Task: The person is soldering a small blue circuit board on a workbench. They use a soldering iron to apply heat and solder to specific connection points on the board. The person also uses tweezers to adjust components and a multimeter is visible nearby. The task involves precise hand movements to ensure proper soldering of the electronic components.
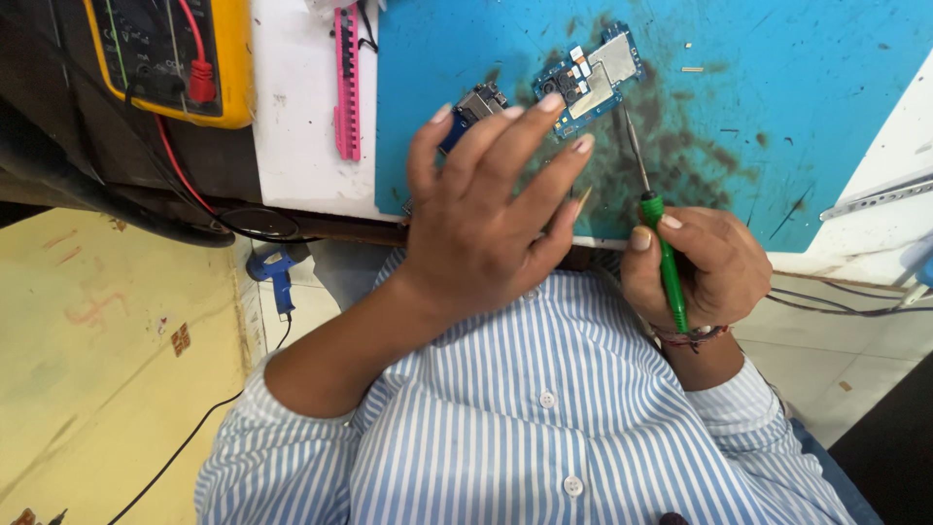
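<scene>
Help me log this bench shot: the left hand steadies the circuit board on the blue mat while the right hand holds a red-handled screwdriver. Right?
Nearly. The head view shows the screwdriver in the right hand has a green handle, not red. The left hand does steady the circuit board on the blue mat.

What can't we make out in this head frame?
- Small blue circuit board, head view: near edge covered by the left hand fingers; components too small.
- Yellow multimeter: cut off by the top edge.
- Green-handled screwdriver: handle partly hidden inside the right hand.
- Blue work mat: hidden under the left hand.
</scene>
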